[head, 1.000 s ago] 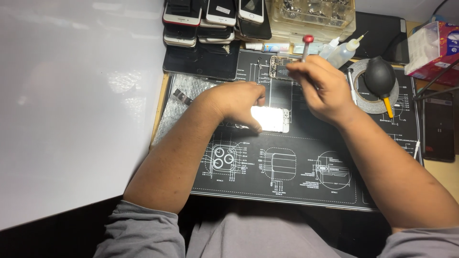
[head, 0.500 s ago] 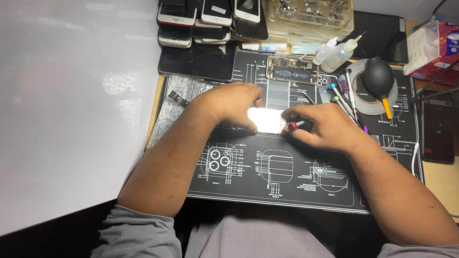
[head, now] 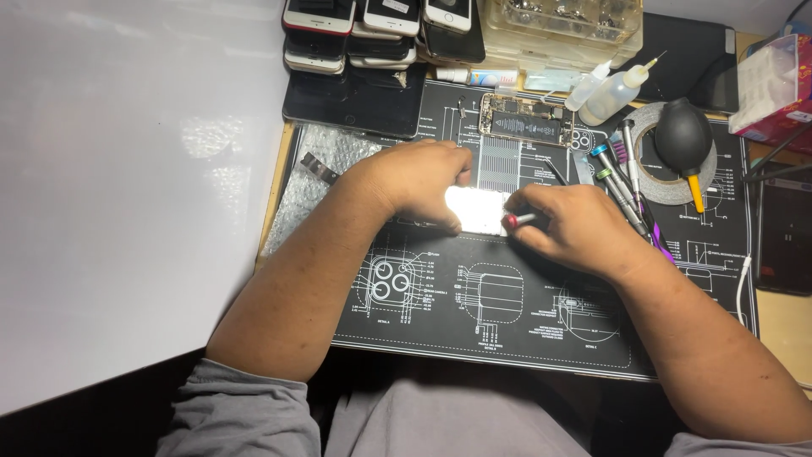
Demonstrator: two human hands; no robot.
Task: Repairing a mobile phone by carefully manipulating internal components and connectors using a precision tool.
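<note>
Nearest to the camera, both forearms come out of grey sleeves [head: 245,406] and reach forward over a black work mat [head: 474,313] printed with white line drawings of phone parts. The mat lies on a table, with a large white board [head: 127,186] just beside it on the left.

Further in, at the middle of the mat, the two hands meet around a small bright rectangular part [head: 475,209], which glares so strongly that I cannot tell its surface details. The left hand [head: 419,179] rests on the part's left edge, its fingers curled down and pressing on it. The right hand [head: 567,228] is closed around a thin tool with a red tip [head: 512,221], and this tip touches the right edge of the bright part. So the hands are close together, each one busy with its own thing.

Beyond the hands, an opened phone [head: 526,121] lies on the mat with its inner parts showing. To its right are several screwdrivers [head: 622,173], a roll of tape [head: 655,182] and a black air blower [head: 683,140]. At the far edge stand two small squeeze bottles [head: 611,89], a clear plastic box [head: 558,25] and a stack of phones [head: 376,30].
</note>
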